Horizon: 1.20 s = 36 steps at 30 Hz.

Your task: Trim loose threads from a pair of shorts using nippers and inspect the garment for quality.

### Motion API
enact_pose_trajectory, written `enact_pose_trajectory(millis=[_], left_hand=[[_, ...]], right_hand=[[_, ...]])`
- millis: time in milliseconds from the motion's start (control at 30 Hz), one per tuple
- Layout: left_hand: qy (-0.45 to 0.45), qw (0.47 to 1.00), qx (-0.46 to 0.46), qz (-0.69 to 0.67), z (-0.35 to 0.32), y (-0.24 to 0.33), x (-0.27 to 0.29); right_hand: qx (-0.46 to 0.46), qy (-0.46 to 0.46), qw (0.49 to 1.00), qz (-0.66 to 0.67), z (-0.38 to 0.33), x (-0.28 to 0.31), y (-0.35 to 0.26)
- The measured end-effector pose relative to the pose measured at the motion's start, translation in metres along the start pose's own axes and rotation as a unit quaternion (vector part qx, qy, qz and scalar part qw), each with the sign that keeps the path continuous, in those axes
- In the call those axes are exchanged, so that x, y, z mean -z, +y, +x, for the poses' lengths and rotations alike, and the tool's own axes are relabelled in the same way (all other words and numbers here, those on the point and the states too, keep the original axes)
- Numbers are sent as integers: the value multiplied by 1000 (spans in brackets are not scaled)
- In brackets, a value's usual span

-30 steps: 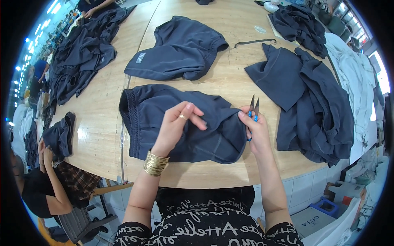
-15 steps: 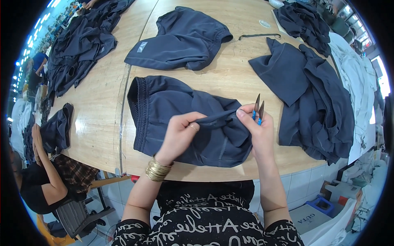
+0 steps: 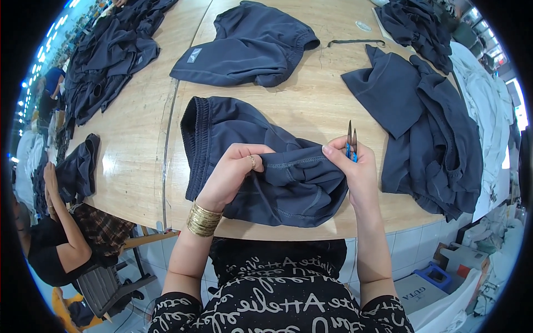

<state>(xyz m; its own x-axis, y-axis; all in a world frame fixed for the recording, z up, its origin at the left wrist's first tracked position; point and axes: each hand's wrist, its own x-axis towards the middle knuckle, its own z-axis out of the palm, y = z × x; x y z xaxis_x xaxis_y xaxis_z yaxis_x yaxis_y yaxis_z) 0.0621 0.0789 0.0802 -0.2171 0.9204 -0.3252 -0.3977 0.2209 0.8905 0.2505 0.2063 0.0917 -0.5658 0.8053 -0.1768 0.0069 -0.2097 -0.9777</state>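
Observation:
A pair of dark navy shorts lies on the table in front of me, its ribbed elastic waistband to the left. My left hand pinches the cloth near the middle, and a ring and gold bangles show on that arm. Between my two hands a hem with pale overlock stitching is stretched taut. My right hand is closed, its thumb pressing the right end of this hem. Small thread snips with blue handles are tucked in the same hand, blades pointing up and away from the cloth.
Another pair of navy shorts lies flat at the far side. Heaps of dark garments stand at the right and far left. A narrow dark strip lies beyond. At the left, a seated person handles a dark garment.
The hem has been spread out and turned so its stitching faces up. My right hand has shifted slightly right, and the snips' blades now stand closer together.

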Motion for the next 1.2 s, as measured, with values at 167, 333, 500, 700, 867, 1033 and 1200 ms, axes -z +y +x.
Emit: enact_pose_trajectory(millis=[167,333,500,700,867,1033,1200], left_hand=[[-2,1000,0,3,-2,3,-1],[-6,1000,-7,6,-2,3,1],[-2,1000,-5,5,-1,3,2],[-8,1000,-9,4,-2,3,2],[-3,1000,-7,7,-2,1,2],[-5,1000,-10,11,-3,-1,3],[-122,986,-47,99,-17,14,-4]], right_hand=[[2,-4,1000,-27,-1,1,0],[9,-5,999,-42,-3,0,-4],[12,-5,999,-52,-6,-1,-8],[24,-4,997,-76,-7,-1,-10],[31,-3,997,-77,-9,0,-10],[35,-4,995,-89,-11,0,-12],[137,126,976,-110,-7,4,-8]])
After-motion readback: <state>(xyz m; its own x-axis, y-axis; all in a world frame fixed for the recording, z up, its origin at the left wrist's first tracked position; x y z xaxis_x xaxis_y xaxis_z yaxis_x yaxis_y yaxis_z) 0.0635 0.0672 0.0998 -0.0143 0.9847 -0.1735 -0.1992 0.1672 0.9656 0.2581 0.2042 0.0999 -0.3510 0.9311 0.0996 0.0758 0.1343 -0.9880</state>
